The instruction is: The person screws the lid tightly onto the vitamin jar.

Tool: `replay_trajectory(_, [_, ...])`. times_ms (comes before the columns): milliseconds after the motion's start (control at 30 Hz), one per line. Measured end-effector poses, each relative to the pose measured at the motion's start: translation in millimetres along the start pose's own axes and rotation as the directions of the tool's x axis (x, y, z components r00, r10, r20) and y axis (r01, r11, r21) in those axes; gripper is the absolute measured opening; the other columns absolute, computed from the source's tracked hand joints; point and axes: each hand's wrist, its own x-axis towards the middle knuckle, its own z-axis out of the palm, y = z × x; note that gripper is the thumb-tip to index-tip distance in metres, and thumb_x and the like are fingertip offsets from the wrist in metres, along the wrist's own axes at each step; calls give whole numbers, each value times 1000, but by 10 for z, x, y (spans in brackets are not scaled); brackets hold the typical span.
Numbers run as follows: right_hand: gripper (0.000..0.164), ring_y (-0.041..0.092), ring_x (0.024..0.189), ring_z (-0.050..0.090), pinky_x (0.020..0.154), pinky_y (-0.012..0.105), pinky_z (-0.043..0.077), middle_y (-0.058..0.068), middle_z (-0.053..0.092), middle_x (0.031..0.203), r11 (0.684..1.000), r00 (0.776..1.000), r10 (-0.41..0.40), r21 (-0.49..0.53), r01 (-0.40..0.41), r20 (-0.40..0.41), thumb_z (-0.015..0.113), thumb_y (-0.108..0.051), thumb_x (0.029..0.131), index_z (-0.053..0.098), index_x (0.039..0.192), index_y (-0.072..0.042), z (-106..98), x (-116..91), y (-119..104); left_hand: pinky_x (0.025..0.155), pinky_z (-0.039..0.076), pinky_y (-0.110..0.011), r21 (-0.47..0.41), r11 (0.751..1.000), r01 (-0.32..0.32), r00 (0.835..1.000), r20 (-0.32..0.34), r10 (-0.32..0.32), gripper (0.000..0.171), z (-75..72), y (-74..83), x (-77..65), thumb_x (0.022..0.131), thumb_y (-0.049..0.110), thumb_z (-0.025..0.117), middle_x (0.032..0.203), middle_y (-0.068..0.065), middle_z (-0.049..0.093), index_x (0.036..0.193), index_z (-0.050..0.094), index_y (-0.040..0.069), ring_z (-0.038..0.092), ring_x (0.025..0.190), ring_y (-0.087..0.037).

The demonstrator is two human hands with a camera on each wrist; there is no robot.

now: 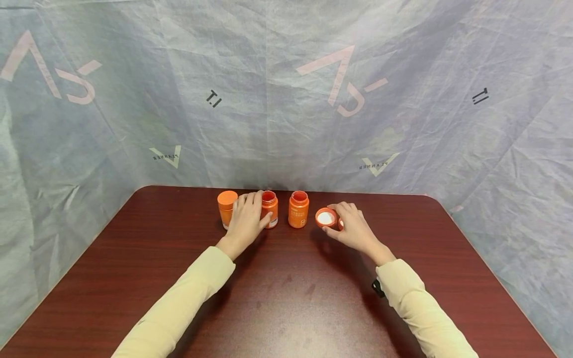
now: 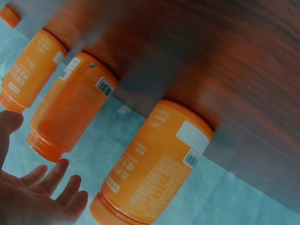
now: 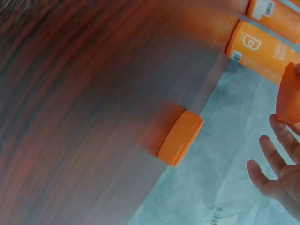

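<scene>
My right hand (image 1: 355, 229) pinches an orange screw cap (image 1: 326, 219) above the table, its white inner side facing up. The same cap (image 3: 288, 93) shows edge-on in the right wrist view, the other fingers spread beneath it. My left hand (image 1: 245, 219) reaches around the mouth of an uncapped orange bottle (image 1: 270, 209), thumb and fingers spread. In the left wrist view the fingertips are close to that bottle's rim (image 2: 44, 149); whether they touch I cannot tell. Another uncapped orange bottle (image 1: 298, 211) stands to its right. A capped orange bottle (image 1: 227, 203) stands left, partly behind my left hand.
A second orange cap (image 3: 180, 138) lies on the table, mostly hidden by my right hand in the head view. The dark red-brown table (image 1: 286, 293) ends at a grey printed cloth (image 1: 268, 99) behind the bottles. A small black object (image 1: 378, 288) shows by the right cuff.
</scene>
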Motion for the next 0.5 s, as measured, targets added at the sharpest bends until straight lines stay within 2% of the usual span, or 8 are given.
replay_trajectory(200, [52, 25, 97, 46, 77, 40, 34, 6, 57, 105, 1000, 1000, -27, 0, 27, -15, 75, -31, 72, 56, 114, -9, -9, 2, -63, 91, 38, -47, -17, 1000, 25, 1000, 15, -24, 61, 42, -16, 24, 85, 32, 63, 121, -16, 51, 131, 38, 1, 45, 109, -35])
replay_trajectory(500, [53, 25, 101, 46, 80, 42, 35, 7, 59, 107, 1000, 1000, -1, 15, 1, -7, 76, -30, 71, 54, 114, -9, -7, -6, -125, 93, 40, -47, -59, 994, 92, 993, 81, -87, 63, 76, -33, 59, 87, 33, 60, 121, -19, 51, 133, 34, -1, 46, 109, -37])
